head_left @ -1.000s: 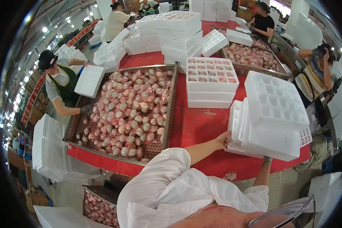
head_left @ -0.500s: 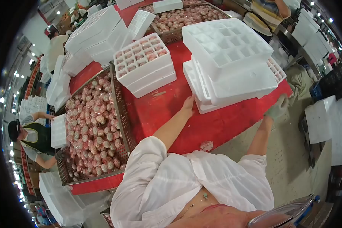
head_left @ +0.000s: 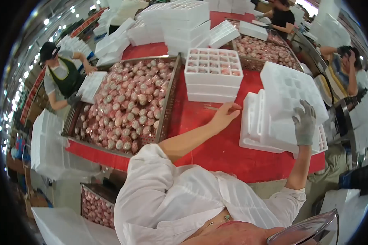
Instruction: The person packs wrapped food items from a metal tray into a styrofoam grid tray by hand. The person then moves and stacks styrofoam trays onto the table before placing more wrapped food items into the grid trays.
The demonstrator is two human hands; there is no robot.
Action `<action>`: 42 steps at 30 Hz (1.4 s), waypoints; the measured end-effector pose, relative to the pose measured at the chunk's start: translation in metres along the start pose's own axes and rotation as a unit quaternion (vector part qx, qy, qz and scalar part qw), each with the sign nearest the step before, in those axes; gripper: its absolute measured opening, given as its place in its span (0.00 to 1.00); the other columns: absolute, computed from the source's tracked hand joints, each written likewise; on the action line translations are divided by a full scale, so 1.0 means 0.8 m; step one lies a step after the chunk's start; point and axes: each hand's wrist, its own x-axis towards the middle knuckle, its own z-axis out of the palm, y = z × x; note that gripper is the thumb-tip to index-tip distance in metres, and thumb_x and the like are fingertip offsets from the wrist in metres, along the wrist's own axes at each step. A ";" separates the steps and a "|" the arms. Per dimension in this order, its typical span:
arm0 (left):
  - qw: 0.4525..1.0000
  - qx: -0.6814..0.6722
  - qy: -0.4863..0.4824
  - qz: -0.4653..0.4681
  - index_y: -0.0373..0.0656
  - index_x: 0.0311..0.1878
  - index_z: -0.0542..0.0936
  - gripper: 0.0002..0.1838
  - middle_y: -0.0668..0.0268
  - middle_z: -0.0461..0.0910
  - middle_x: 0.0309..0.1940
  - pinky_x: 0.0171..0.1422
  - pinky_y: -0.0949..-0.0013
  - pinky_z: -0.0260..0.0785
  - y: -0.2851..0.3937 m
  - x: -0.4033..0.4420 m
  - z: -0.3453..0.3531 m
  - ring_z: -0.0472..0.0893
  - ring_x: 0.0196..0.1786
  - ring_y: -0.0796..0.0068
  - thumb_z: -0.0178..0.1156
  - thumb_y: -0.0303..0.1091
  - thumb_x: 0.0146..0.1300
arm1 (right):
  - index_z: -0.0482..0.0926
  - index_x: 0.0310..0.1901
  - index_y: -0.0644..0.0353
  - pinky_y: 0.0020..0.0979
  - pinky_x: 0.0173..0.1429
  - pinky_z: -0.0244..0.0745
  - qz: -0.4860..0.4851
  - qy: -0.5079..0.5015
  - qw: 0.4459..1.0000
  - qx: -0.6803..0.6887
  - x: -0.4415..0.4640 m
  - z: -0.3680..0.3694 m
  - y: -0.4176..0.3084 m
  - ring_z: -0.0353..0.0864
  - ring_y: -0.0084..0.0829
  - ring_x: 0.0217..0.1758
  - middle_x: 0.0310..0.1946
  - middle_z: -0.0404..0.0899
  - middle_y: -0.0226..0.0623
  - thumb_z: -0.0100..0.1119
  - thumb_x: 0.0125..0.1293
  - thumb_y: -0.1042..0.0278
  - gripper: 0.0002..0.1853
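Foam trays, white, square-pocketed, stacked askew

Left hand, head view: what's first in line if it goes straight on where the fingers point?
Probably the near-left edge of the white foam stack, just beyond the fingertips of the left hand. Depth is unclear, so it might pass slightly above that edge.

Red table: perforated bin left of left hand. Box stack beyond that hand; foam trays right of it.
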 end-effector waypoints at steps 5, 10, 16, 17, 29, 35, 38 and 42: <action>0.976 0.168 0.126 0.066 0.43 0.42 0.80 0.08 0.65 0.77 0.39 0.48 0.70 0.70 -0.034 -0.089 -0.158 0.76 0.45 0.71 0.61 0.29 0.59 | 0.75 0.42 0.59 0.43 0.52 0.68 -0.005 -0.074 0.997 0.034 0.011 0.018 -0.007 0.73 0.46 0.49 0.41 0.75 0.42 0.61 0.52 0.76 0.14; 0.929 0.081 0.357 -0.052 0.39 0.44 0.79 0.07 0.73 0.76 0.33 0.43 0.78 0.67 -0.008 -0.208 -0.315 0.74 0.38 0.83 0.57 0.28 0.64 | 0.75 0.42 0.60 0.42 0.52 0.68 -0.068 0.004 0.993 0.093 0.022 -0.014 -0.115 0.74 0.48 0.48 0.40 0.74 0.44 0.60 0.59 0.68 0.11; 0.832 0.117 0.537 -0.073 0.40 0.45 0.79 0.07 0.67 0.81 0.38 0.46 0.74 0.71 -0.056 -0.312 -0.473 0.79 0.44 0.79 0.57 0.29 0.66 | 0.76 0.39 0.58 0.42 0.51 0.71 -0.285 -0.048 0.938 0.192 0.029 0.001 -0.296 0.74 0.39 0.43 0.37 0.73 0.35 0.55 0.49 0.73 0.13; 0.840 0.158 0.513 -0.087 0.39 0.43 0.80 0.07 0.67 0.81 0.36 0.46 0.74 0.70 -0.056 -0.312 -0.478 0.79 0.41 0.79 0.59 0.29 0.64 | 0.76 0.40 0.58 0.41 0.51 0.71 -0.296 -0.067 0.926 0.225 0.024 0.012 -0.324 0.74 0.39 0.43 0.37 0.73 0.35 0.55 0.49 0.73 0.13; 0.765 0.607 0.102 -0.188 0.47 0.51 0.71 0.20 0.56 0.70 0.53 0.54 0.49 0.68 -0.156 -0.272 -0.535 0.73 0.54 0.49 0.58 0.29 0.53 | 0.74 0.33 0.57 0.43 0.46 0.71 -0.132 -0.376 0.882 0.253 -0.140 0.221 -0.421 0.75 0.45 0.41 0.33 0.74 0.41 0.54 0.55 0.73 0.04; 0.817 0.533 0.178 -0.126 0.43 0.43 0.75 0.11 0.54 0.76 0.40 0.46 0.52 0.69 -0.180 -0.290 -0.568 0.76 0.46 0.50 0.57 0.32 0.56 | 0.76 0.35 0.56 0.45 0.52 0.70 -0.020 -0.378 0.894 0.241 -0.218 0.262 -0.417 0.74 0.47 0.48 0.40 0.75 0.44 0.58 0.56 0.70 0.05; 0.820 0.530 0.183 -0.112 0.43 0.37 0.78 0.07 0.58 0.77 0.34 0.44 0.52 0.69 -0.127 -0.273 -0.557 0.77 0.43 0.51 0.60 0.32 0.55 | 0.78 0.41 0.55 0.43 0.53 0.71 -0.028 -0.385 0.889 0.246 -0.193 0.231 -0.426 0.74 0.45 0.49 0.42 0.76 0.39 0.64 0.53 0.69 0.12; 0.850 0.493 0.186 0.006 0.44 0.39 0.76 0.07 0.58 0.76 0.33 0.42 0.53 0.68 -0.049 -0.247 -0.514 0.76 0.39 0.49 0.57 0.28 0.55 | 0.77 0.47 0.58 0.41 0.56 0.70 0.006 -0.300 0.907 0.294 -0.132 0.195 -0.454 0.73 0.45 0.54 0.48 0.74 0.41 0.66 0.52 0.68 0.19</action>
